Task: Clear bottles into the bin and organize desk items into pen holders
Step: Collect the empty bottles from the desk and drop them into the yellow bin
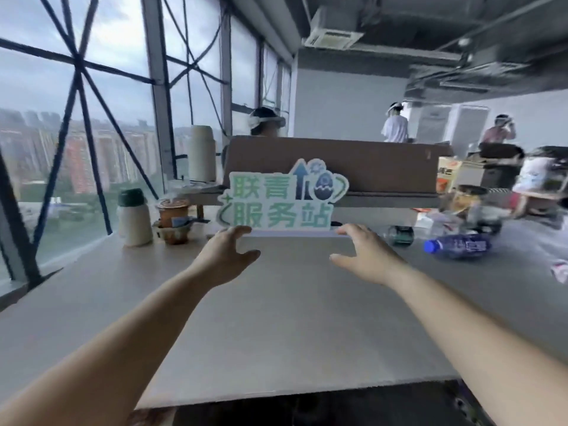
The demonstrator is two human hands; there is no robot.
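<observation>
Both my arms stretch forward over the pale desk [276,318]. My left hand [226,255] and my right hand [365,256] hover with spread, relaxed fingers just in front of a standing green-and-white sign [282,199], one at each lower corner; neither grips it. A blue plastic bottle [458,245] lies on its side on the desk to the right of my right hand. A white bottle with a dark green cap [133,218] stands at the left, apart from my left hand.
A brown cup in a paper carrier [173,218] stands beside the white bottle. A cardboard partition [332,167] runs behind the sign. Blurred clutter [470,207] sits at the right. A tall window [76,133] is at the left. People wearing headsets are in the background.
</observation>
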